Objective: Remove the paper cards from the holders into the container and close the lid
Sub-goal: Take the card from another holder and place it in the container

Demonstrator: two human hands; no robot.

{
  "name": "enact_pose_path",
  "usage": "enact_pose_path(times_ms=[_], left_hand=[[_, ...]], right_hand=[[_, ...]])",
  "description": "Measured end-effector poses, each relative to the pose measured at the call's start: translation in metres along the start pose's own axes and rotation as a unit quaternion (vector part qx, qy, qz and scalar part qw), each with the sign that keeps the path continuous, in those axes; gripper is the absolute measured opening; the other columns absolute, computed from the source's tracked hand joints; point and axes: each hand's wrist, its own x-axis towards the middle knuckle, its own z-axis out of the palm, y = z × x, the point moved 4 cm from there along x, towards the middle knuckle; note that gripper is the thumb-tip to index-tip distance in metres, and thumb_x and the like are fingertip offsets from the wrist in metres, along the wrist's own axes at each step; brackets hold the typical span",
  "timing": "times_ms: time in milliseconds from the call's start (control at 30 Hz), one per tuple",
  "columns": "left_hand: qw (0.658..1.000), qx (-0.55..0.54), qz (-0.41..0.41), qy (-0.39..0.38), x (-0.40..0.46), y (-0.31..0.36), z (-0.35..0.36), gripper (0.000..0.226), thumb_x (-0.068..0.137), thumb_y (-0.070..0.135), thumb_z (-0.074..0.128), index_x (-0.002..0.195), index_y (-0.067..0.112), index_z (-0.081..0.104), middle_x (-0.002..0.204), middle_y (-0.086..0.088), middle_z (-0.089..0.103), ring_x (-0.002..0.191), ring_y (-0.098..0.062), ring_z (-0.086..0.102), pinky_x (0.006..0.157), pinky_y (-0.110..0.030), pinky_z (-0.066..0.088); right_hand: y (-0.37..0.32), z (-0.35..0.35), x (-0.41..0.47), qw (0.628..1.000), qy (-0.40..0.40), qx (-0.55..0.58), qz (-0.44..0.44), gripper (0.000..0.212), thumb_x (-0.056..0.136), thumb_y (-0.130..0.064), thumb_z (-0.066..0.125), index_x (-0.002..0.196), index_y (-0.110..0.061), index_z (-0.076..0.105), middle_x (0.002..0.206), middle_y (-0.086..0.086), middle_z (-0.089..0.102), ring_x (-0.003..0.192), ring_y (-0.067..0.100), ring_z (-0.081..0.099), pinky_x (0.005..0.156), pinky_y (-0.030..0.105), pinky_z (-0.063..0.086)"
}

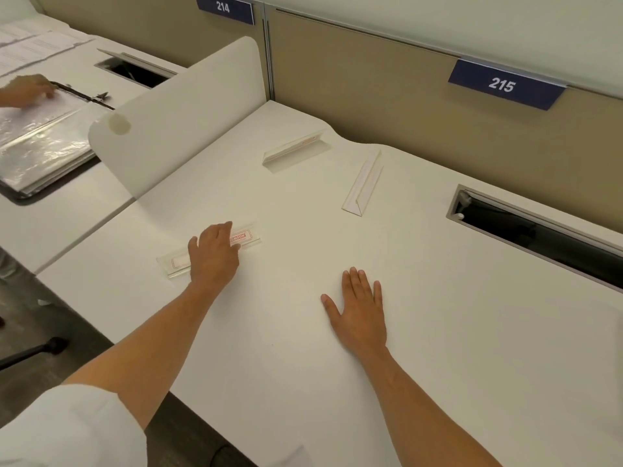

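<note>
Three clear holders are shown: one at 9 o'clock (209,252), covered by the loosely curled left hand (213,254), grip unclear, may skid when its card (241,236) is pulled; right hand (360,310) lies flat, empty; no container seen.

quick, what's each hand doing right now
Left hand: on the near clear card holder, fingers curled over its top edge; a firm grip cannot be told.
Right hand: open, flat on the white desk, holding nothing.

"214" on left blue sign (224,8), "215" on right blue sign (504,84)
</note>
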Motion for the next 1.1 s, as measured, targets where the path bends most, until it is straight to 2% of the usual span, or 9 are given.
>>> enact_pose_path(times_ms=[133,467,567,667,733,900,1000,1067,1100], left_hand=[[0.999,-0.003,-0.026,-0.020,0.015,-0.009,0.001,0.037,0.098,0.019,0.049,0.134,0.015,0.054,0.122,-0.012,0.064,0.113,-0.036,0.056,0.095,-0.045,0.035],[0.993,-0.087,0.015,-0.080,0.021,0.009,0.000,0.035,0.099,0.013,0.046,0.130,0.021,0.061,0.119,-0.009,0.066,0.110,-0.033,0.057,0.086,-0.040,0.045],[0.984,-0.143,0.025,-0.106,0.021,0.023,-0.006,0.037,0.098,0.014,0.049,0.131,0.026,0.060,0.122,-0.005,0.067,0.109,-0.030,0.058,0.084,-0.036,0.044],[0.973,-0.181,0.043,-0.136,0.017,0.044,-0.013,0.038,0.097,0.015,0.051,0.131,0.028,0.061,0.123,-0.005,0.067,0.106,-0.028,0.060,0.089,-0.037,0.047],[0.963,-0.209,0.058,-0.160,0.012,0.061,-0.016,0.038,0.095,0.014,0.052,0.130,0.027,0.061,0.117,-0.006,0.068,0.099,-0.025,0.061,0.089,-0.036,0.049],[0.935,-0.246,0.095,-0.238,-0.004,0.100,-0.021,0.038,0.091,0.015,0.058,0.127,0.024,0.063,0.082,0.004,0.068,0.074,-0.013,0.062,0.064,-0.020,0.042],[0.912,-0.265,0.118,-0.291,-0.016,0.122,-0.021,0.037,0.090,0.015,0.060,0.125,0.024,0.064,0.080,0.002,0.068,0.071,-0.012,0.065,0.069,-0.022,0.046],[0.890,-0.287,0.129,-0.329,-0.025,0.136,-0.020,0.035,0.090,0.014,0.061,0.123,0.023,0.066,0.080,0.003,0.069,0.067,-0.010,0.065,0.074,-0.023,0.048],[0.878,-0.301,0.132,-0.348,-0.030,0.142,-0.019,0.034,0.089,0.014,0.062,0.121,0.024,0.067,0.079,0.005,0.069,0.065,-0.009,0.064,0.070,-0.021,0.048]], right_hand=[[0.000,0.000,0.000,1.000,-0.001,0.001,0.003,0.082,0.092,-0.069,0.008,0.155,-0.016,0.011,0.163,-0.002,0.008,0.149,0.008,-0.007,0.119,0.037,-0.014],[0.001,-0.001,0.000,1.000,-0.012,0.021,0.003,0.081,0.092,-0.069,0.010,0.155,-0.017,0.009,0.163,-0.005,0.004,0.148,0.005,-0.011,0.117,0.033,-0.018],[0.002,-0.003,0.002,0.999,-0.016,0.037,0.002,0.079,0.094,-0.066,0.016,0.155,-0.016,0.010,0.163,-0.005,0.005,0.148,0.005,-0.008,0.117,0.032,-0.018],[0.003,-0.007,0.002,0.996,-0.017,0.085,0.008,0.073,0.097,-0.058,0.029,0.155,-0.016,0.011,0.163,-0.003,0.006,0.148,0.006,-0.004,0.117,0.029,-0.016],[0.004,-0.013,0.001,0.990,-0.003,0.139,0.019,0.068,0.100,-0.050,0.034,0.154,-0.016,0.013,0.163,-0.003,0.008,0.149,0.006,0.000,0.117,0.025,-0.012],[0.006,-0.037,-0.007,0.966,0.039,0.252,0.035,0.061,0.101,-0.041,0.042,0.154,-0.021,0.018,0.162,-0.006,0.013,0.147,0.007,0.013,0.117,0.021,0.010],[0.009,-0.057,-0.010,0.951,0.034,0.307,0.011,0.066,0.099,-0.037,0.051,0.154,-0.025,0.017,0.162,-0.011,0.012,0.146,0.003,0.015,0.115,0.021,0.016],[0.015,-0.071,-0.013,0.930,0.035,0.366,0.011,0.067,0.097,-0.027,0.058,0.153,-0.027,0.020,0.162,-0.010,0.015,0.143,0.006,0.026,0.114,0.025,0.027],[0.020,-0.078,-0.015,0.914,0.037,0.404,0.015,0.067,0.096,-0.022,0.060,0.151,-0.028,0.023,0.160,-0.010,0.019,0.140,0.007,0.034,0.110,0.026,0.034]])
